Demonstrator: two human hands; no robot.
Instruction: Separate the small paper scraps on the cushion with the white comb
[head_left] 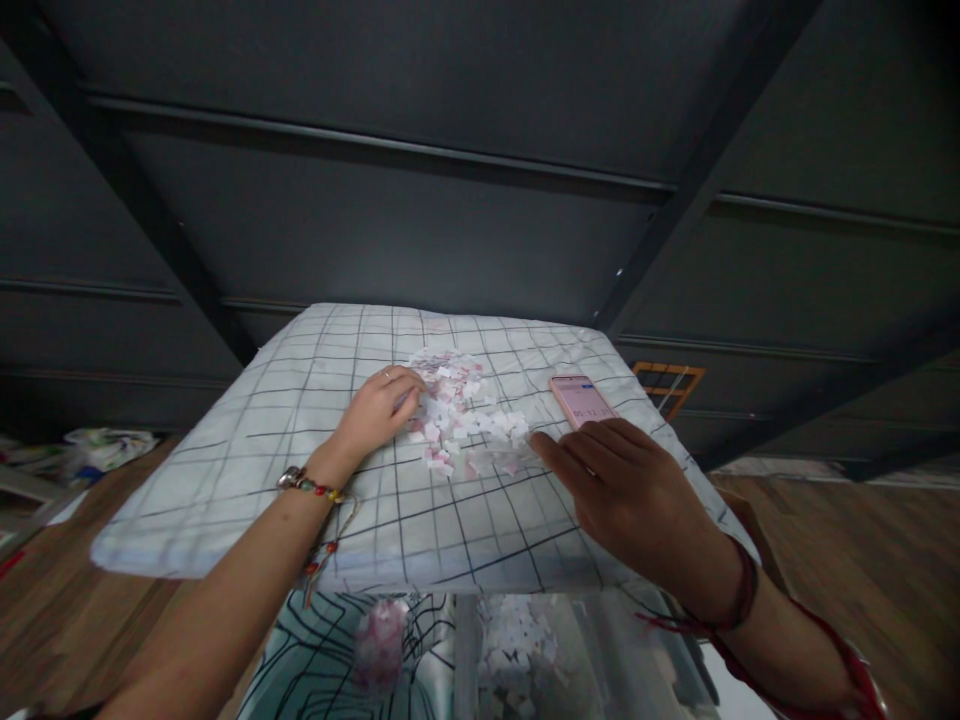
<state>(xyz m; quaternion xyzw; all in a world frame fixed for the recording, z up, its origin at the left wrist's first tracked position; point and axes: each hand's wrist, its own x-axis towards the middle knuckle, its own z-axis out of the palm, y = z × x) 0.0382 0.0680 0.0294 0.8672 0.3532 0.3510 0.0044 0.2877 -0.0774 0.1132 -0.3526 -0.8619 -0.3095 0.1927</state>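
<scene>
A loose heap of small white and pink paper pieces (448,392) lies on a white cloth with a dark grid (300,380). My left hand (384,410) rests at the heap's left edge, fingers bent down onto the pieces and thumb apart from them. On the right, my right hand (626,480) reaches in with its fingers drawn together, their tips by the blurred pieces at the heap's right side. What those fingers hold, if anything, cannot be made out. Just behind that hand lies a pink phone (580,395) with a timer on its screen.
Below the table's front edge, a clear plastic bin (469,670) contains white paper pieces (517,640). Beside it, a bag of pink pieces (381,645) lies on patterned cloth (300,640). A dark panelled wall (390,220) rises behind the table. Wooden floor (847,540) shows at both sides.
</scene>
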